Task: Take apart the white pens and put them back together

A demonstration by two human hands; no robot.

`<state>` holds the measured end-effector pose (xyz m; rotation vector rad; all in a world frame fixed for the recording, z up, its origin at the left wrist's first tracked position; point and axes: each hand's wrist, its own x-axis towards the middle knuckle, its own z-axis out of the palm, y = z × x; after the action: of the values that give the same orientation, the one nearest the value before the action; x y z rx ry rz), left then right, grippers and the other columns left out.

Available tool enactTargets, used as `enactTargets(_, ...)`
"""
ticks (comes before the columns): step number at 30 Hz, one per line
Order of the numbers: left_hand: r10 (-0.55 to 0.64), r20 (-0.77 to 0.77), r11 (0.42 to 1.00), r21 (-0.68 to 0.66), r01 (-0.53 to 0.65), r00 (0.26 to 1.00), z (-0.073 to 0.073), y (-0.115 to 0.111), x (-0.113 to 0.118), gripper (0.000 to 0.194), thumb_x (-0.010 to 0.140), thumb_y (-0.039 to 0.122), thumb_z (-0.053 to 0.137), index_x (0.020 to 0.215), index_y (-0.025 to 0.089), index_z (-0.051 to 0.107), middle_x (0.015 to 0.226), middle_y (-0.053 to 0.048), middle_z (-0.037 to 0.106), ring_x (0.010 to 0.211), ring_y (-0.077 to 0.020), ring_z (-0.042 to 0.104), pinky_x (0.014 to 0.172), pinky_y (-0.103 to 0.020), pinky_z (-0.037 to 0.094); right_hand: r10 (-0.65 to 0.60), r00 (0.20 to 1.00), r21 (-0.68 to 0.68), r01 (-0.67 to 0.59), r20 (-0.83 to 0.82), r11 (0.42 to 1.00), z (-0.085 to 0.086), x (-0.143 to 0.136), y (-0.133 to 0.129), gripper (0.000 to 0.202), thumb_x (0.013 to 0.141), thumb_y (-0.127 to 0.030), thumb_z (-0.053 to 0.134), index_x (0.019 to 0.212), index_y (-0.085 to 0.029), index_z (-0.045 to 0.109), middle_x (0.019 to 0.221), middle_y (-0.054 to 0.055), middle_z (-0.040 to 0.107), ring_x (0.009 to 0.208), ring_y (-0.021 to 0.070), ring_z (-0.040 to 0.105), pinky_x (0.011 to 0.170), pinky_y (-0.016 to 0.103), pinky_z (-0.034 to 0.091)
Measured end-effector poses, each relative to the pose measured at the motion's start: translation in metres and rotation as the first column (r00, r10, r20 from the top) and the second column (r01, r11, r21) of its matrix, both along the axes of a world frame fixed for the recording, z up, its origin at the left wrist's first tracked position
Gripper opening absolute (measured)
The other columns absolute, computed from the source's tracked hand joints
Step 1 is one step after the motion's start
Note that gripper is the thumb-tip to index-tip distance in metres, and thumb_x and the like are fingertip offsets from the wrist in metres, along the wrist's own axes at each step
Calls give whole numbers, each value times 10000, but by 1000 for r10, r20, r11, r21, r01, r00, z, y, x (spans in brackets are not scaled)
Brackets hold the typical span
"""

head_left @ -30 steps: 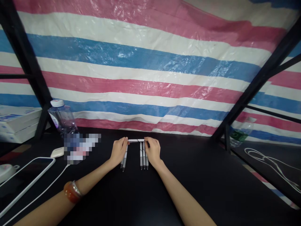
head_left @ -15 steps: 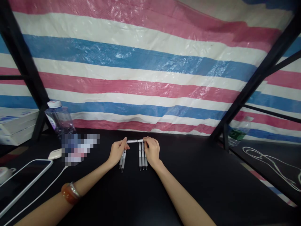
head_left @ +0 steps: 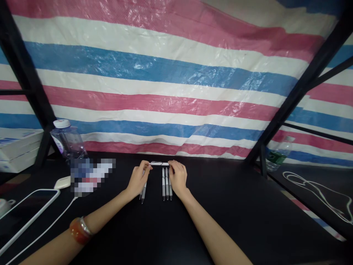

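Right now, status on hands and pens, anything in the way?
Left hand, right hand holding opposite ends of a crosswise pen. Three pens lined up near right hand; other pens half-hidden by left hand. Bottle, phone off left, apart from hands.

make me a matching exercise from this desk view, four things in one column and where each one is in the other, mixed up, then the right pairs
Things:
1. crosswise pen
2. trio of pens
3. orange bangle
4. phone

Places:
A. around the left forearm
B. running off the picture's left edge
C. side by side, next to the right hand
D. reaching across to the left hand

Pairs: 1-D, 2-C, 3-A, 4-B
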<state>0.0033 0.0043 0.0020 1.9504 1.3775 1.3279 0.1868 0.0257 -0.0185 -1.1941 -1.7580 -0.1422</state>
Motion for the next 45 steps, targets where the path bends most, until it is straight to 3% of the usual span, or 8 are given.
enactTargets(6, 21, -243, 999, 43, -11, 970, 3, -1, -2, 270, 897, 374, 311, 813, 224, 520, 661, 10, 564, 605, -160, 523, 766, -322, 383, 8, 1000, 31, -7, -18, 1000, -1, 1, 1, 318, 822, -66, 399, 957, -214, 646, 1011, 45, 673, 1052, 197, 568, 978, 425, 344)
enactTargets(13, 22, -244, 997, 80, -3, 970, -1, 1, 0, 334, 917, 366, 251, 717, 216, 471, 672, 0, 546, 646, -167, 526, 750, -320, 370, 31, 999, 39, -30, -26, 999, 2, 0, -1, 317, 821, -60, 398, 951, -209, 646, 1020, 44, 673, 1057, 195, 569, 993, 429, 348)
enactTargets(21, 74, 48, 997, -6, -73, 996, -6, 7, -4, 412, 883, 446, 329, 622, 199, 532, 586, -15, 564, 582, -166, 536, 591, -261, 367, 15, 998, 56, -11, -66, 998, 1, 2, 2, 286, 820, -78, 415, 881, -213, 659, 987, 47, 689, 1030, 197, 592, 969, 432, 373)
enactTargets(27, 174, 259, 982, -122, -146, 950, -11, 16, -9, 447, 845, 525, 365, 595, 190, 523, 515, 12, 523, 486, -133, 472, 501, -237, 334, -98, 972, -64, 87, -212, 994, -3, 5, 4, 229, 786, -129, 447, 870, -203, 647, 906, 54, 692, 887, 220, 627, 836, 387, 452)
enactTargets(30, 128, 340, 985, -155, -79, 932, -16, 22, -12, 433, 832, 537, 380, 625, 184, 523, 511, 15, 516, 498, -136, 492, 512, -238, 356, -156, 924, -163, 104, -349, 981, -6, 8, 8, 223, 800, -203, 459, 940, -199, 633, 894, 58, 687, 802, 210, 638, 748, 345, 482)
enactTargets(33, 122, 438, 981, -192, -40, 891, -21, 28, -14, 411, 796, 548, 435, 655, 173, 527, 527, 18, 525, 497, -129, 508, 513, -236, 364, -129, 843, -165, 48, -521, 985, -13, 13, 19, 285, 818, -289, 459, 1023, -162, 613, 929, 90, 677, 808, 203, 643, 734, 322, 492)
enactTargets(38, 156, 550, 969, -246, -20, 821, -26, 32, -17, 406, 754, 547, 493, 652, 155, 531, 559, 13, 556, 498, -110, 526, 532, -231, 379, -170, 644, -258, -45, -746, 965, -27, 20, 37, 432, 824, -373, 431, 1131, -96, 554, 790, 81, 668, 588, 162, 637, 566, 279, 505)
enactTargets(45, 177, 677, 967, -255, 2, 714, -24, 31, -18, 404, 719, 545, 555, 617, 158, 501, 555, 22, 536, 484, -102, 505, 518, -228, 379, -190, 614, -278, -50, -766, 959, -36, 20, 43, 439, 832, -364, 379, 1168, -120, 521, 811, 46, 631, 508, 109, 574, 505, 231, 457)
